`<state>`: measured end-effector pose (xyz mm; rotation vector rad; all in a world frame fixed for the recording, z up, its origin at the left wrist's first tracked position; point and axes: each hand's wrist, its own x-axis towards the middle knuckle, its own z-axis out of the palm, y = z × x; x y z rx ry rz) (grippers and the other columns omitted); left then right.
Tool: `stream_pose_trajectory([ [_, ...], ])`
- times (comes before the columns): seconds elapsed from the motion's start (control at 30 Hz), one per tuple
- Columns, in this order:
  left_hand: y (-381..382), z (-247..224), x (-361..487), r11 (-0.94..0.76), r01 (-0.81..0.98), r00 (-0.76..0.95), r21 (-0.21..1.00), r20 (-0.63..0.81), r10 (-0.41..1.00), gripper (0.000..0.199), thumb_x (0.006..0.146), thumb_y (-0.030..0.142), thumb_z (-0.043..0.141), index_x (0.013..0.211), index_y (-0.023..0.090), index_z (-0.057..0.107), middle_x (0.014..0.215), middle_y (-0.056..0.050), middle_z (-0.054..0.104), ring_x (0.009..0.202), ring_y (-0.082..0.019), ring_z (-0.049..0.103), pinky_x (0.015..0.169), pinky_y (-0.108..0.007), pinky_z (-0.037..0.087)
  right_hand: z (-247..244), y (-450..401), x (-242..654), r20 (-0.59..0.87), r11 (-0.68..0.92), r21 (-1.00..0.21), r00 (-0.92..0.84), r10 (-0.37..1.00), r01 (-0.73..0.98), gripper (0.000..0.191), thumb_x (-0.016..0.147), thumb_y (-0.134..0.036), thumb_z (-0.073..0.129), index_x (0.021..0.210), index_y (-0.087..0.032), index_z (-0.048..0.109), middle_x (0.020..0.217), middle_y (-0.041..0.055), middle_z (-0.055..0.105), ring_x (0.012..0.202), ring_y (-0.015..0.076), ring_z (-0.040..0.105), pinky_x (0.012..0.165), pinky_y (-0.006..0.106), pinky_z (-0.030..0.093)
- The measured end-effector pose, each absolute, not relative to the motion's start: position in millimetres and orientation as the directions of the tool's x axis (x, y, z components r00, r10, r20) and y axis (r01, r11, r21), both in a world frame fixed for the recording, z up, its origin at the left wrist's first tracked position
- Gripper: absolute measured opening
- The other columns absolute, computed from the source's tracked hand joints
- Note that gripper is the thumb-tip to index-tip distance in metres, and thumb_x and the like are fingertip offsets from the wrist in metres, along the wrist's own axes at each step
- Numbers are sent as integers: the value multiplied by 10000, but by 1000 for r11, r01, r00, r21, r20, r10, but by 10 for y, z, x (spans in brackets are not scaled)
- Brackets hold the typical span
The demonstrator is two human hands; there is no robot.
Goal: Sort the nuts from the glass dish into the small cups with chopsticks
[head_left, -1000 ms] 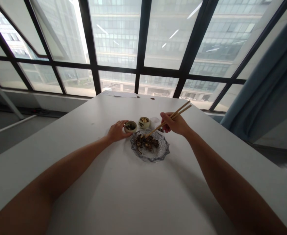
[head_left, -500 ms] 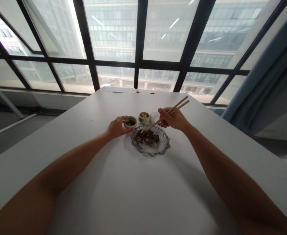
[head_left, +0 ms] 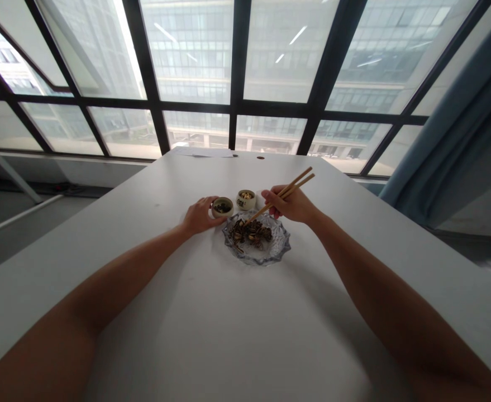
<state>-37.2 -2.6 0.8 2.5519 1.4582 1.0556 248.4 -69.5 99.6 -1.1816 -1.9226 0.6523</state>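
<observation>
My left hand is wrapped round a small pale cup with dark bits inside, on the table just left of a clear cut-glass plate. Between the fingers of my right hand is a pair of wooden chopsticks. Their tips reach down to a heap of dark dried pieces mixed with some paler ones on the plate. I cannot tell whether the tips grip a piece. Behind the plate stands a second small cup with dark markings and light-coloured pieces inside.
The white table stretches away to a dark-framed window. White papers lie at its far edge, near a round hole. A blue curtain hangs at the right. A pale object behind my right hand is mostly hidden.
My right hand and the chopsticks have shifted left, and the tips are now further left over the heap. My left hand stays round its cup.
</observation>
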Motion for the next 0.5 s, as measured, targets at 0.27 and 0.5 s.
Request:
stream_pose_trajectory([
  [0.27, -37, 31, -361, -564, 758, 340, 327, 541, 770, 607, 751, 527, 726, 1252, 207, 606, 1172, -95, 711, 1012, -264, 665, 901, -392, 539, 972, -706, 2419, 342, 395, -788, -199, 919, 471, 661, 793, -806, 590, 651, -162, 617, 491, 34, 618, 373, 110, 565, 361, 201, 441],
  [0.5, 4, -14, -376, -569, 755, 336, 326, 553, 763, 612, 750, 531, 726, 1251, 202, 603, 1151, -99, 715, 1006, -267, 669, 893, -393, 540, 1022, -708, 2464, 331, 376, -808, -178, 927, 453, 637, 798, -782, 613, 634, -166, 611, 461, 29, 613, 347, 113, 561, 338, 199, 434],
])
